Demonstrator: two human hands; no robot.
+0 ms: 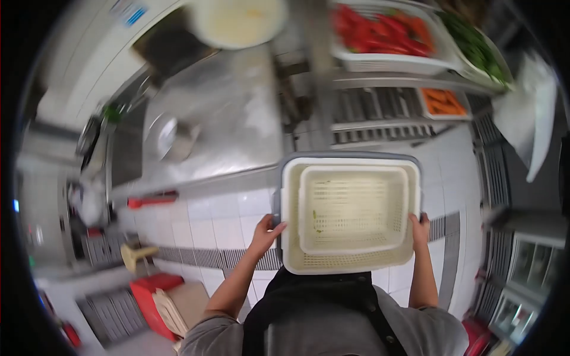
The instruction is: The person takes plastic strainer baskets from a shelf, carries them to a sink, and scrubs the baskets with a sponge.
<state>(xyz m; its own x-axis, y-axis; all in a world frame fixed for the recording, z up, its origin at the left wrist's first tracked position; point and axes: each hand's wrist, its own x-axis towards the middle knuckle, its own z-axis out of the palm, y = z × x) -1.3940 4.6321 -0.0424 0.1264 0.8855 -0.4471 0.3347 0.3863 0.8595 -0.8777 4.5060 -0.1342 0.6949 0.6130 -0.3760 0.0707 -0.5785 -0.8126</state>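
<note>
My left hand grips the left rim of a stack of nested plastic baskets, its thumb over the edge. On the opposite rim, my right hand is closed in the same way. The stack has a grey outer container with white perforated baskets inside it, held in front of my body. A few small green scraps lie in the innermost basket, which otherwise shows its slotted bottom.
A metal counter with a metal bowl stands at the upper left. A rack at the upper right bears red peppers, green vegetables and carrots. Lower left are a red bin and a yellowish stool.
</note>
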